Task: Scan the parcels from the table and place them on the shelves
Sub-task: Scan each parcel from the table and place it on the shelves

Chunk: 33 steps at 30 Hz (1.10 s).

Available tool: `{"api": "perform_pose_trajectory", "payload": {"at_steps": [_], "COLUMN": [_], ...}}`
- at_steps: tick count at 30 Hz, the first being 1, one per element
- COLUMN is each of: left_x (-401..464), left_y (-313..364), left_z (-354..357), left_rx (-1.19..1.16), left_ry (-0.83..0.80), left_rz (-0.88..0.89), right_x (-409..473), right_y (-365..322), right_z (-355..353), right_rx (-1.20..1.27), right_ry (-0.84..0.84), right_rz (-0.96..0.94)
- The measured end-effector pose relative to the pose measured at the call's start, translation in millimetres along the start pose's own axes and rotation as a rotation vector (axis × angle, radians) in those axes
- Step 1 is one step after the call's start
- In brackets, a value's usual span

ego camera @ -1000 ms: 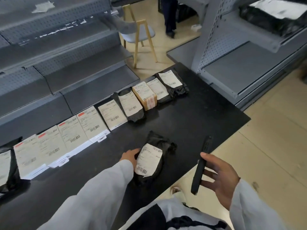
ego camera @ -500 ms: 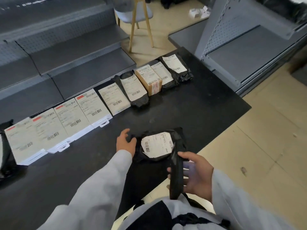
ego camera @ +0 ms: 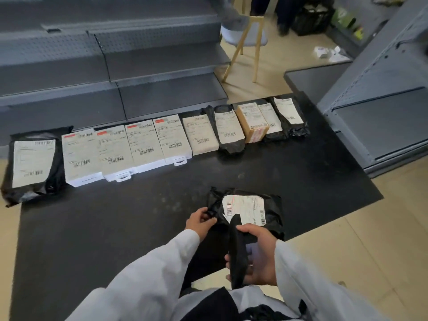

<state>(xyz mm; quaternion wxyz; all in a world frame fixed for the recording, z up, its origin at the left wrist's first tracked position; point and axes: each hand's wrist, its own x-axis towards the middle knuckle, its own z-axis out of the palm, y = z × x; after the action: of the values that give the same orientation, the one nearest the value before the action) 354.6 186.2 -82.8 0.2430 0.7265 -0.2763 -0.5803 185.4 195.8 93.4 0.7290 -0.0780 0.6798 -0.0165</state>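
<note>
Near the front edge of the black table (ego camera: 92, 228), a black bag parcel (ego camera: 273, 214) is lying flat with its white label (ego camera: 247, 209) facing up. The left hand (ego camera: 199, 222) is pinching the crumpled left end of that parcel between curled fingers and thumb. The right hand (ego camera: 259, 258) is wrapping its fingers around a dark handheld scanner (ego camera: 236, 251), whose top end is reaching over the near edge of the label. Along the far side of the table, a row of parcels (ego camera: 143, 144) is sitting side by side, labels up: black bags, white flat boxes and one brown cardboard box (ego camera: 252, 122). Behind them grey shelves (ego camera: 162, 66) are standing, with a wooden chair (ego camera: 245, 42) just beyond.
</note>
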Motion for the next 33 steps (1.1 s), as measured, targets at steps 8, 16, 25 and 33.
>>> {"api": "perform_pose_trajectory", "payload": {"at_steps": [8, 16, 25, 33], "left_x": [0.9, 1.3, 8.3, 11.6], "left_y": [11.1, 28.5, 96.6, 139.5], "left_z": [4.4, -2.2, 14.5, 81.2], "left_rx": [0.228, -0.002, 0.642, 1.096], "left_ry": [0.049, 0.011, 0.065, -0.297], "left_rz": [-0.014, -0.094, 0.318, 0.411], "right_x": [4.8, -3.0, -8.0, 10.1], "right_y": [6.0, 5.9, 19.7, 47.1], "right_z": [2.5, -5.9, -35.3, -74.1], "right_rx": [0.023, 0.139, 0.554, 0.763], "right_ry": [0.015, 0.007, 0.001, 0.057], "right_rz": [-0.006, -0.094, -0.159, -0.114]}}
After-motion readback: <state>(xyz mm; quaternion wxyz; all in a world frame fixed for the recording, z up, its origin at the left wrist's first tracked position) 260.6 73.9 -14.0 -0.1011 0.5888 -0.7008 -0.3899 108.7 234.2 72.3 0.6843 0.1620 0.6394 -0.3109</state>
